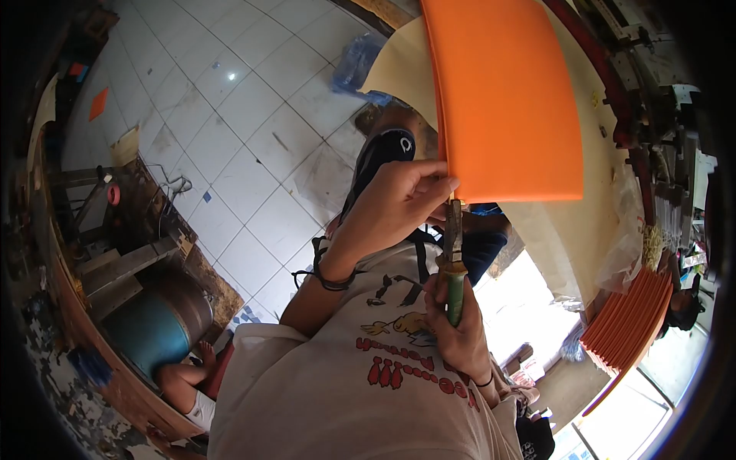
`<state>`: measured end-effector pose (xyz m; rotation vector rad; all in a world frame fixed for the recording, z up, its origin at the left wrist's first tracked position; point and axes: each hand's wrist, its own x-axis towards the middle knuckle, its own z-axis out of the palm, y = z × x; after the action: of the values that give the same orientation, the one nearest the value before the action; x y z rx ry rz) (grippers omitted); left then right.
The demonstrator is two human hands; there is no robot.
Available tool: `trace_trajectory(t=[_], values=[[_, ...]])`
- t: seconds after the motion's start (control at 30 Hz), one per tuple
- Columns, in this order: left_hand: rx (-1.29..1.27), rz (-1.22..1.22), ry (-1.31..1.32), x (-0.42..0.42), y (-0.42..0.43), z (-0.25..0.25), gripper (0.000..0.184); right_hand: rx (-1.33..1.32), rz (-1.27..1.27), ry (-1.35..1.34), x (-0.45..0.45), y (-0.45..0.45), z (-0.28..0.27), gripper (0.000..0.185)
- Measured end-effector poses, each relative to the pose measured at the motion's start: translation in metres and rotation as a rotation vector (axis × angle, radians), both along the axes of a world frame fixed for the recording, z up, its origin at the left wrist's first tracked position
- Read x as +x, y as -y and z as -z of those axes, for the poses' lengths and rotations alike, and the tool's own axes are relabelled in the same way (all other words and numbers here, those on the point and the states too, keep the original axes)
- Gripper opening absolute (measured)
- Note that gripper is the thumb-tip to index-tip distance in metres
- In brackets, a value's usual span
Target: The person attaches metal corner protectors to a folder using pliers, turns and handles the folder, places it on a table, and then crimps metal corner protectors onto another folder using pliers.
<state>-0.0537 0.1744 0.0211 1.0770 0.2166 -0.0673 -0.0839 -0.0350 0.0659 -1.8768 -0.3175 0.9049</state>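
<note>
My left hand (pixel 402 192) pinches the lower left corner of a folded stack of orange sheets (pixel 510 103), thumb and fingertips pressed together at its edge. Wrapped in my right hand (pixel 464 337) is the green handle of a knife (pixel 455 299). Its dark, worn blade points up toward that corner, its tip close to my left fingertips. Whether the tip sits inside the fold I cannot tell. Beneath the orange stack lies a larger cream-coloured sheet (pixel 548 241).
Pleated orange sheets (pixel 625 322) stand at the right. A blue-green drum (pixel 149 326) is at the lower left, near another person's bent leg (pixel 180 387). Crumpled blue plastic (pixel 359 69) lies beside the work surface. White floor tiles (pixel 245 146) stretch across the left.
</note>
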Motion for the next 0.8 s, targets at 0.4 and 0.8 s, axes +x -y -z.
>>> trace_trajectory(t=[0.4, 0.8], values=[[0.025, -0.078, 0.004, 0.000, 0.007, 0.006, 0.028, -0.049, -0.012, -0.196, 0.007, 0.000, -0.002, 0.038], [-0.082, 0.080, -0.104, -0.071, 0.066, 0.012, 0.064, -0.056, -0.061, -0.060, 0.007, -0.002, -0.007, 0.039]])
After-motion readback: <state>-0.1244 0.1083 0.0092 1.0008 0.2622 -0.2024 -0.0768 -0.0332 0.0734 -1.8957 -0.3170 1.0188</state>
